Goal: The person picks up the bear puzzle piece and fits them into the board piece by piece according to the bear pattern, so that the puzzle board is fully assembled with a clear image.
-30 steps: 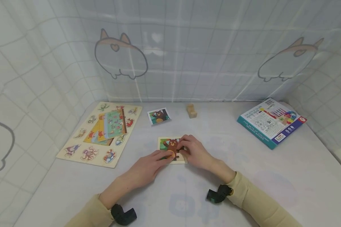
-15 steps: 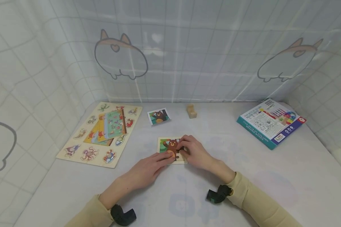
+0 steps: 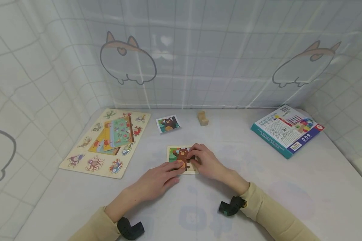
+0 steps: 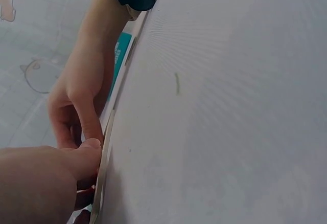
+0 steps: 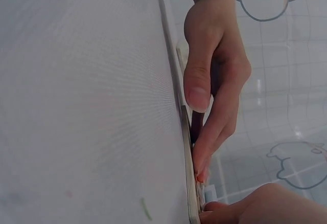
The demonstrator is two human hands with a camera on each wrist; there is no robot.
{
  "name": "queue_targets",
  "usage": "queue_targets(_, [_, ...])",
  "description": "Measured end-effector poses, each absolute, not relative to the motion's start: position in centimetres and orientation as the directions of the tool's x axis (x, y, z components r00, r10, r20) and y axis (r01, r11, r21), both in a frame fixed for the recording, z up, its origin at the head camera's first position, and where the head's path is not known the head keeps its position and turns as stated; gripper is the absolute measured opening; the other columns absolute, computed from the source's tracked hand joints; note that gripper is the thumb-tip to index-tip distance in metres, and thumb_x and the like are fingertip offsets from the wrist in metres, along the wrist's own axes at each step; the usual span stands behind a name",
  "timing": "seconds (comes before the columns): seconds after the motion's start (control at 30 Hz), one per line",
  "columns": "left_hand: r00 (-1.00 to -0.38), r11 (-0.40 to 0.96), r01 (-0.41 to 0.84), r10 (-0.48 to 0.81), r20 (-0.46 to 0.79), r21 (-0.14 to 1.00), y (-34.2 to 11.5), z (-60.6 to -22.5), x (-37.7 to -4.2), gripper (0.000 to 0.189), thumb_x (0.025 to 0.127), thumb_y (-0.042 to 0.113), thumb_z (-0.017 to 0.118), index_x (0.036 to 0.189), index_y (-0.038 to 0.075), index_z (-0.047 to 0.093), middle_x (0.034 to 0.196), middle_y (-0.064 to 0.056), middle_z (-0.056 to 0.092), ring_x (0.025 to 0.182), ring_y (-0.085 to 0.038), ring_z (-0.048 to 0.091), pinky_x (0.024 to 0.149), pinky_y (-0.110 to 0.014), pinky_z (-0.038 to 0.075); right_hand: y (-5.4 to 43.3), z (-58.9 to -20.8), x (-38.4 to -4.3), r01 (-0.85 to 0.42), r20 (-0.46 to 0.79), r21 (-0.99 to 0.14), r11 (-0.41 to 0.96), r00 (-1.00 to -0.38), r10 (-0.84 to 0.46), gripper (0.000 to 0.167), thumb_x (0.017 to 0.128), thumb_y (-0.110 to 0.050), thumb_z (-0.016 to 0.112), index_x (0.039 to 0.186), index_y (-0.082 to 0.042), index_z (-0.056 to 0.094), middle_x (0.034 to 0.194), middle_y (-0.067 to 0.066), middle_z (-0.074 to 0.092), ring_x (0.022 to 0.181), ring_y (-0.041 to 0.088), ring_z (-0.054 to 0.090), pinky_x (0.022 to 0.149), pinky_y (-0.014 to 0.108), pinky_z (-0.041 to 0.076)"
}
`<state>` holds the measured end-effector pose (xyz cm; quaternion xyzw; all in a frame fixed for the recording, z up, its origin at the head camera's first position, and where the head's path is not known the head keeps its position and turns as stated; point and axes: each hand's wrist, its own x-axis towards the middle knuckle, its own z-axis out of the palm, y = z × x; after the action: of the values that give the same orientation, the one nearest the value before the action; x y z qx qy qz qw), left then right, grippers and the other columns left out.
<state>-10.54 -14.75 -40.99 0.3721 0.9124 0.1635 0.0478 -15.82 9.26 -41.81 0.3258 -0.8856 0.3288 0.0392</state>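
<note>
A small jigsaw puzzle board [image 3: 173, 151] with a brown bear picture lies flat on the table. My left hand [image 3: 154, 182] rests straight fingers on its lower left part, the thumb held off toward the table. At the board's right side, my right hand [image 3: 209, 164] has bent fingers and thumb pinching a brown puzzle piece [image 3: 188, 160], mostly hidden under the fingertips. Seen edge-on in the left wrist view, the board [image 4: 103, 170] is beneath both hands. In the right wrist view, the left hand [image 5: 217, 65] reaches down to the board from above.
A picture card [image 3: 168, 124] with the same bear lies behind the board, beside a small wooden block [image 3: 203, 118]. At left, a sea-animal peg board [image 3: 81, 152] carries several picture boards [image 3: 120, 132]. A teal-edged toy box [image 3: 286, 130] lies at right.
My left thumb has spread away from the fingers, down toward the table. The right hand stays almost still at the board's right side.
</note>
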Motion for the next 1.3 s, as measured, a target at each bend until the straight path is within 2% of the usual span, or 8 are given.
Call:
queue_targets(0.17, [-0.718,0.673,0.663,0.696,0.023,0.326,-14.8,-40.9,-10.6,0.044,0.105,0.034,0.05,0.147,0.02,0.053,0.154,-0.002,0.046,0.143,-0.027,0.043,0.108,-0.048,0.046,9.3,-41.6,-15.6,-0.617,0.282,-0.54,0.573,-0.773,-0.567,0.016,0.09,0.002,0.065,0.102,-0.006,0.071,0.11,0.003,0.063,0.104,0.019,0.056,0.093,0.038,0.052])
queue_targets(0.37, [-0.722,0.681,0.656,0.692,0.007,0.325,-14.7,-40.9,-10.6,0.046,0.104,0.036,0.052,0.147,0.021,0.052,0.156,-0.001,0.044,0.143,-0.026,0.042,0.11,-0.047,0.045,11.5,-41.0,-14.9,-0.623,0.287,-0.589,0.514,-0.756,-0.588,0.032,0.09,0.006,0.065,0.119,-0.006,0.068,0.119,0.004,0.062,0.116,0.02,0.056,0.101,0.043,0.049])
queue_targets(0.63, [-0.714,0.667,0.673,0.698,0.048,0.32,-14.8,-40.8,-10.5,0.045,0.104,0.036,0.053,0.146,0.02,0.054,0.155,0.001,0.046,0.143,-0.024,0.042,0.112,-0.047,0.043,16.2,-40.5,-14.4,-0.584,0.273,-0.619,0.525,-0.787,-0.554,0.033,0.088,0.003,0.071,0.119,-0.008,0.069,0.122,0.001,0.063,0.118,0.022,0.059,0.103,0.046,0.049])
queue_targets(0.73, [-0.714,0.663,0.672,0.699,0.05,0.329,-14.7,-40.8,-10.5,0.045,0.104,0.036,0.053,0.146,0.02,0.054,0.155,0.001,0.046,0.144,-0.023,0.042,0.113,-0.046,0.042,18.0,-40.6,-14.3,-0.574,0.27,-0.627,0.526,-0.794,-0.545,0.033,0.088,0.001,0.072,0.119,-0.009,0.07,0.122,0.0,0.063,0.117,0.021,0.059,0.103,0.04,0.049])
queue_targets(0.97, [-0.709,0.657,0.681,0.702,0.065,0.324,-14.6,-40.9,-10.5,0.045,0.104,0.035,0.053,0.145,0.018,0.055,0.154,-0.001,0.046,0.143,-0.025,0.043,0.113,-0.048,0.042,21.8,-41.1,-14.0,-0.562,0.275,-0.68,0.471,-0.791,-0.547,0.031,0.088,-0.001,0.073,0.117,-0.011,0.069,0.118,-0.001,0.065,0.112,0.017,0.058,0.102,0.015,0.041])
queue_targets(1.13, [-0.706,0.656,0.686,0.704,0.072,0.315,-14.6,-40.9,-10.5,0.045,0.104,0.035,0.053,0.146,0.018,0.054,0.154,-0.001,0.047,0.142,-0.025,0.044,0.113,-0.048,0.042,23.6,-41.2,-13.7,-0.579,0.28,-0.672,0.462,-0.776,-0.564,0.029,0.086,-0.004,0.077,0.112,-0.013,0.07,0.114,0.0,0.066,0.109,0.013,0.058,0.099,0.011,0.04])
queue_targets(1.3, [-0.714,0.663,0.675,0.698,0.059,0.324,-14.6,-40.8,-10.5,0.046,0.103,0.037,0.053,0.146,0.019,0.054,0.154,0.0,0.047,0.143,-0.024,0.043,0.114,-0.047,0.041,24.7,-41.2,-13.4,-0.567,0.254,-0.672,0.477,-0.781,-0.571,0.032,0.082,-0.005,0.08,0.112,-0.015,0.071,0.118,0.0,0.064,0.115,0.012,0.054,0.101,0.01,0.036])
